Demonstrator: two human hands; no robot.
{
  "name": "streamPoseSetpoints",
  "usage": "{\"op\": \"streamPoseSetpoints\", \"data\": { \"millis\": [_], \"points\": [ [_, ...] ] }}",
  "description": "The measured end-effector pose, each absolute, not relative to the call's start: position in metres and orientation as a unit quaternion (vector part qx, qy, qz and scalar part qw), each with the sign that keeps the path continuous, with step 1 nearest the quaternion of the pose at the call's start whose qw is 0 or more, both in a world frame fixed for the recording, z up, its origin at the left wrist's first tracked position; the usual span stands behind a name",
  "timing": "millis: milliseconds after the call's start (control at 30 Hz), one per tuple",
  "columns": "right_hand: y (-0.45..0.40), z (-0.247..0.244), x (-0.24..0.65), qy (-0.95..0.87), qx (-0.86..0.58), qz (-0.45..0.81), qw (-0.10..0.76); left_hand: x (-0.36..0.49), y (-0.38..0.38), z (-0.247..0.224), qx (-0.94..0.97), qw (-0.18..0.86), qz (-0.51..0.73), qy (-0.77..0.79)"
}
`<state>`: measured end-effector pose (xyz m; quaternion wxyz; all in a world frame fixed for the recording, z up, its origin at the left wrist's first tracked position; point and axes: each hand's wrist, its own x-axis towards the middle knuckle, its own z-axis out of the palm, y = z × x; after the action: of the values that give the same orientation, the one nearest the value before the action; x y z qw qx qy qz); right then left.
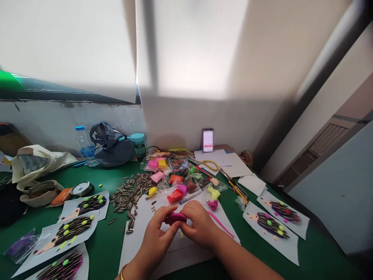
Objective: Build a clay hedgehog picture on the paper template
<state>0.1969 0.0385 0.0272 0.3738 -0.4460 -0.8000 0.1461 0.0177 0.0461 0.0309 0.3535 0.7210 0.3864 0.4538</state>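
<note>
A flattened lump of dark magenta modelling clay (175, 218) is pinched between my left hand (155, 237) and my right hand (201, 224). The fingers of both hands are closed around it, with the thumbs at its near side. Beneath the hands lie white paper sheets (134, 245). On them, to the right, is a long pink clay strip (222, 225) and a twisted magenta clay packet (212, 204). Just beyond my hands are a red clay packet (175, 196) and a clear-barrelled pen (190, 196). Striped sunflower seeds (128, 194) are heaped to the left.
Hedgehog pictures covered with seeds lie at left (72, 231) and right (269, 224). Yellow-handled scissors (210, 165), a cutter knife (236, 186) and a propped phone (208, 140) are farther back. A blue bag (113, 149) and a water bottle (84, 143) stand by the wall.
</note>
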Motion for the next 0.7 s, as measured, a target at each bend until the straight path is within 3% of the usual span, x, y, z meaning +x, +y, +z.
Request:
{"op": "streamPoseSetpoints", "data": {
  "millis": [267, 400, 600, 700],
  "points": [
    [0.04, 0.027, 0.203, -0.827, -0.403, 0.156, 0.361, 0.015, 0.048, 0.03, 0.647, 0.405, 0.477, 0.435],
    [0.056, 0.033, 0.23, -0.762, -0.516, 0.083, 0.382, 0.01, 0.055, 0.025, 0.516, 0.467, 0.542, 0.471],
    [0.087, 0.027, 0.243, -0.784, -0.614, -0.03, 0.087, 0.013, 0.058, 0.024, 0.443, 0.539, 0.556, 0.451],
    [0.098, 0.023, 0.236, -0.797, -0.6, -0.049, 0.045, 0.014, 0.057, 0.024, 0.433, 0.565, 0.555, 0.43]
  ]
}}
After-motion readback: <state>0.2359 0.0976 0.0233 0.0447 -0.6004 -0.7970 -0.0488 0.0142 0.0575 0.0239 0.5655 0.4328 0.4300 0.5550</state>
